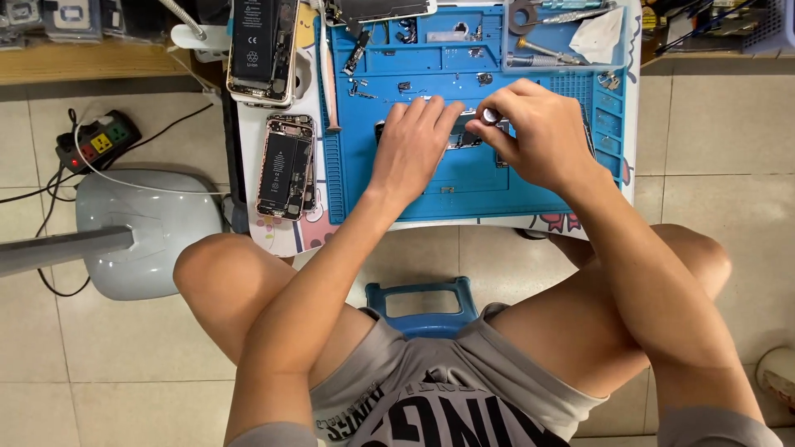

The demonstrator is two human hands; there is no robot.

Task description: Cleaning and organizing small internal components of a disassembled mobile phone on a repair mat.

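My left hand [411,142] rests flat on a blue repair mat [464,186], its fingers pressing down on a small opened phone part [465,139] that shows between both hands. My right hand [534,131] is curled around a screwdriver with a silver cap [492,116], its tip pointing down at that part. Most of the part is hidden under my hands.
Two opened phones with exposed batteries lie left of the mat, one [286,165] near, one [261,50] farther back. Small screws and parts dot the mat's top. A tool tray [563,37] sits top right. A power strip [98,145] and a grey fan base [145,228] are on the floor at left.
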